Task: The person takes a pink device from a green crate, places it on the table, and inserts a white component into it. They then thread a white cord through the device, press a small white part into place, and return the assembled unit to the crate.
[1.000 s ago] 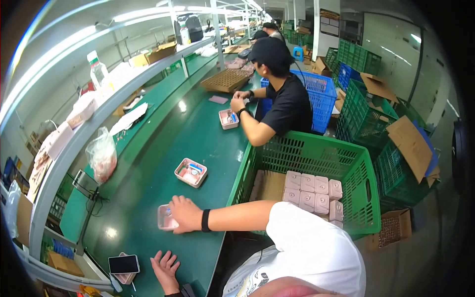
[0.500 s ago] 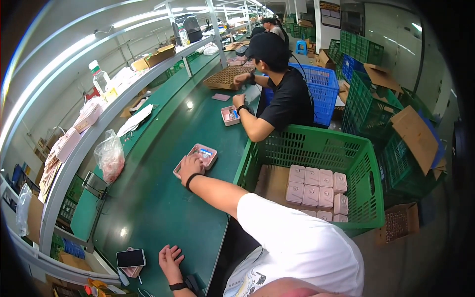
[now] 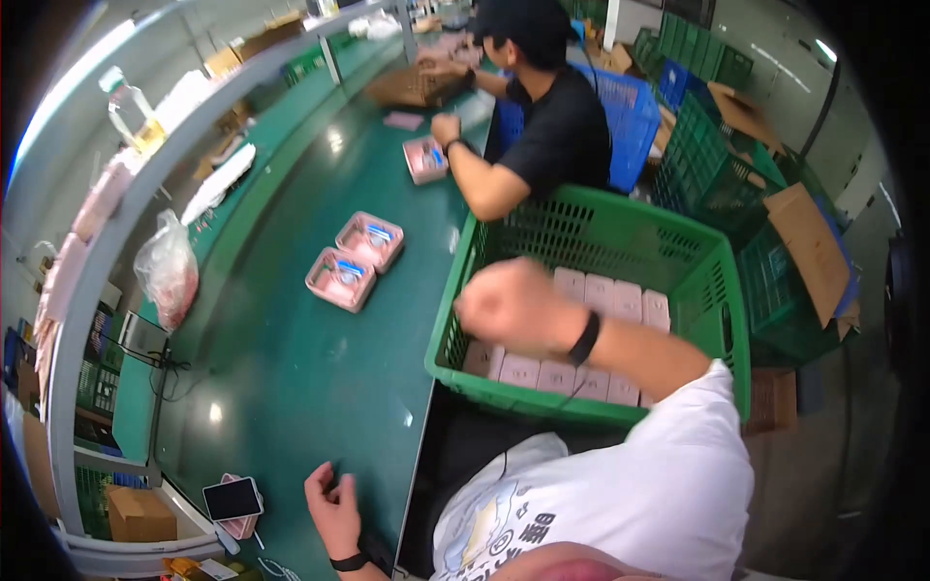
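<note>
My right hand (image 3: 528,305) hangs over the near left part of a green crate (image 3: 668,228), smeared by motion; its fingers cannot be made out clearly. Below it, several closed pink boxes (image 3: 599,292) stand in rows inside the crate, some hidden by the hand and forearm. On the green bench two open pink boxes sit against each other, a nearer box (image 3: 327,296) and a farther box (image 3: 395,256), each with blue-and-white items inside. Near the bench's front edge, my left hand (image 3: 334,508) rests with loosely bent fingers apart and nothing in it.
A phone (image 3: 232,500) lies on pink pieces at the bench's lower left. Farther along, a co-worker in black (image 3: 557,126) sits beside an open pink box (image 3: 422,172) and a brown tray (image 3: 412,89). A plastic bag (image 3: 167,271) hangs by the shelf. Green crates (image 3: 712,174) stand right.
My right hand has left the pink boxes on the bench and swung right, over the crate. Both open boxes now show uncovered. My left hand stays near its place. The view has shifted.
</note>
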`<control>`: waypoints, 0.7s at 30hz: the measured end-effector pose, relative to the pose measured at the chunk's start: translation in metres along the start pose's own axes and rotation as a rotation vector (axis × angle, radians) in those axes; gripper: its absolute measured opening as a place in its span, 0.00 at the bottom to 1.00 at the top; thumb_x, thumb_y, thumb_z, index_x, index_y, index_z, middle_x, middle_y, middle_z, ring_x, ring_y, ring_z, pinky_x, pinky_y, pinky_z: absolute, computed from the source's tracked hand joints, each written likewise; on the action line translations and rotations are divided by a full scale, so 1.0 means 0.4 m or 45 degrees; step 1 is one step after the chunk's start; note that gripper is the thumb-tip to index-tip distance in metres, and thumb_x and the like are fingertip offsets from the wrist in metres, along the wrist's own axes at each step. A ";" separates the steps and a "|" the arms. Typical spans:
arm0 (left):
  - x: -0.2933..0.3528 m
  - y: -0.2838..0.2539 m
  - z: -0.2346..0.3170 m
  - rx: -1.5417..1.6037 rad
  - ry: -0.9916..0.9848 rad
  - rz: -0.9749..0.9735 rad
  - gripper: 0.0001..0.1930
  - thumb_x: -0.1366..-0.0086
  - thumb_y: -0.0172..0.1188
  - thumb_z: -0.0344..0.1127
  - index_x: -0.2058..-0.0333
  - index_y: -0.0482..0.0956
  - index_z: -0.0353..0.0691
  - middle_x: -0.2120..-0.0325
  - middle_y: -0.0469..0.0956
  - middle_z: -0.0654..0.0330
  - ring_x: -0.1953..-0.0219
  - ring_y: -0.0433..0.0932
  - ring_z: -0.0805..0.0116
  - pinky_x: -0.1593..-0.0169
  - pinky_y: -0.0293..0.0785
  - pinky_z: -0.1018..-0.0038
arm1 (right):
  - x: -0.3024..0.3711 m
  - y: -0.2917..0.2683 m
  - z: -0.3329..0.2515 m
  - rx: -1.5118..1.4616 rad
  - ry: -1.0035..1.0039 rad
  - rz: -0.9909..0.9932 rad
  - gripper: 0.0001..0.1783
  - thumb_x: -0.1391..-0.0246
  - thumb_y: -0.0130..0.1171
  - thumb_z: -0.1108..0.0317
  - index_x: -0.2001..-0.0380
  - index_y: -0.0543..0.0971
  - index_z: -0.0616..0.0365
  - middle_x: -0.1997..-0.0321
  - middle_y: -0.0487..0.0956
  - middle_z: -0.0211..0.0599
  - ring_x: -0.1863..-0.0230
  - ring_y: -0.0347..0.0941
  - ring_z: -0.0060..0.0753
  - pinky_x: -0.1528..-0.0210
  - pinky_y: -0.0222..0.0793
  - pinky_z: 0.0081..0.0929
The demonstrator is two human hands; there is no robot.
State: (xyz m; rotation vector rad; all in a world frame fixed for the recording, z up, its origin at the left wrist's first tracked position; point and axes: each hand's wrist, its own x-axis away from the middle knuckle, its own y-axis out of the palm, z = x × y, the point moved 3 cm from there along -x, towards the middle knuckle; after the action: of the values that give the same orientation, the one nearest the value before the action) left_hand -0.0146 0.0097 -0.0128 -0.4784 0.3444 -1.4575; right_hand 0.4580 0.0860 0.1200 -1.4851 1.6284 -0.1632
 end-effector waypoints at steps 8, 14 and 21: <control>0.173 0.088 0.227 -0.805 0.275 -0.366 0.53 0.46 0.85 0.37 0.22 0.69 0.38 0.18 0.58 0.34 0.16 0.55 0.31 0.16 0.52 0.38 | 0.410 -0.493 0.615 0.872 1.128 0.074 0.19 0.35 0.67 0.56 0.71 0.83 0.63 0.71 0.84 0.55 0.66 0.85 0.53 0.59 0.79 0.48; 0.178 0.141 0.139 -1.112 0.166 -0.365 0.58 0.45 0.84 0.44 0.17 0.64 0.41 0.14 0.50 0.34 0.12 0.45 0.31 0.15 0.40 0.34 | 0.794 -0.318 0.813 0.528 1.335 -0.254 0.17 0.38 0.70 0.57 0.57 0.84 0.62 0.57 0.86 0.51 0.54 0.84 0.57 0.50 0.81 0.46; 0.163 0.087 0.113 -1.223 0.113 -0.581 0.63 0.39 0.79 0.68 0.14 0.58 0.47 0.14 0.44 0.27 0.14 0.45 0.22 0.16 0.43 0.27 | 0.616 -0.075 0.813 0.923 0.938 -0.347 0.24 0.30 0.68 0.53 0.42 0.78 0.60 0.42 0.81 0.56 0.38 0.79 0.63 0.37 0.77 0.54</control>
State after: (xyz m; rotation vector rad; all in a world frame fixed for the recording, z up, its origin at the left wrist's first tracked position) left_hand 0.0441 -0.0490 0.0125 -1.3265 1.0739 -1.6920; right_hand 0.7284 0.0156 -0.1786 -1.0959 1.6114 -1.4308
